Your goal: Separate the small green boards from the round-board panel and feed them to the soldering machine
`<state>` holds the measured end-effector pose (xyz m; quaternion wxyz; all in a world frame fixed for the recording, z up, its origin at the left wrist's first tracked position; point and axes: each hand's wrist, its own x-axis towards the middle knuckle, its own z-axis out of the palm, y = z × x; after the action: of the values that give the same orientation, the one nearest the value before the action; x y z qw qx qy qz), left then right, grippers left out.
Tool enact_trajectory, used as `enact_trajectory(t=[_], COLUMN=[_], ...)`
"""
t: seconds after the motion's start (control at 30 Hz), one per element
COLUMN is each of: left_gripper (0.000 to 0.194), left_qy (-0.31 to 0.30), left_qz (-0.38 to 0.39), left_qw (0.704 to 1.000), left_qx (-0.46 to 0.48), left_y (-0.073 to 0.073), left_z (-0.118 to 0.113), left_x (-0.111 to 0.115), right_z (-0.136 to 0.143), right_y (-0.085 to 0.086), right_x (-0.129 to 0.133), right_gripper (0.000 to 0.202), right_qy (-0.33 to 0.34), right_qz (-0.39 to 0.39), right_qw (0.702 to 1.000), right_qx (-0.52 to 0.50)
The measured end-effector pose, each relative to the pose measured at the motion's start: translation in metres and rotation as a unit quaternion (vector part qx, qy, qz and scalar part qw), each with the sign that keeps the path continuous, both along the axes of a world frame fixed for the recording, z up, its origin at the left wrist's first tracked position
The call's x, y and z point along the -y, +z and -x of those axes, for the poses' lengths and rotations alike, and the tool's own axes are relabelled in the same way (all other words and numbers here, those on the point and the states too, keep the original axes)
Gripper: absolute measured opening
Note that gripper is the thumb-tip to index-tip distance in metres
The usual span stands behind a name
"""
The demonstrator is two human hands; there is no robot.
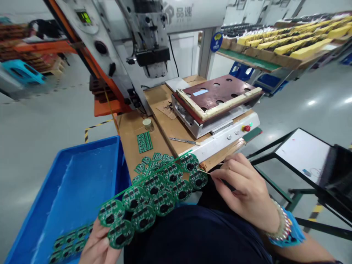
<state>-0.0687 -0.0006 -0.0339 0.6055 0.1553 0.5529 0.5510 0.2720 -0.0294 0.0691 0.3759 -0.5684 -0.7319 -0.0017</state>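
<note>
Left hand [96, 244] pinching near-left end of long green panel of round circuit boards [154, 194], fingers curled on last discs. Right hand [244, 190] half-closed, fingertips at far-right end of panel, gripping thin strip there. Long axis running near-left to far-right, above lap, between blue plastic bin [68, 183] and wooden bench [165, 124].

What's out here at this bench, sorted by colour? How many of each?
Green panels of round circuit boards: 1, held in the left hand
Green rectangular circuit boards: 1
Blue bins: 1
Red buttons: 1
Total: 4
</note>
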Motion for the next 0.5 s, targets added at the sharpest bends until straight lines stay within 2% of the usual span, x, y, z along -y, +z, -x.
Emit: enact_trajectory(t=[0.23,0.37,0.5], left_gripper=[0.057,0.045,0.043], left_qy=[-0.007,-0.005,-0.016], left_qz=[-0.004,-0.005,-0.016], left_qw=[1.000,1.000,1.000], left_qx=[0.010,-0.005,-0.001], left_y=[0.005,0.006,0.010], left_z=[-0.004,-0.007,-0.015], left_x=[-0.002,-0.003,-0.002], right_z=[-0.003,-0.002,0.002], right_y=[-0.001,0.002,0.002], right_x=[-0.001,0.001,0.001], right_gripper=[0.010,0.012,0.014], right_qy=[0.002,0.007,0.034], right_qz=[0.018,0.011,0.007], right_qw=[1.000,1.000,0.999], right_qx=[0.023,-0.006,-0.028])
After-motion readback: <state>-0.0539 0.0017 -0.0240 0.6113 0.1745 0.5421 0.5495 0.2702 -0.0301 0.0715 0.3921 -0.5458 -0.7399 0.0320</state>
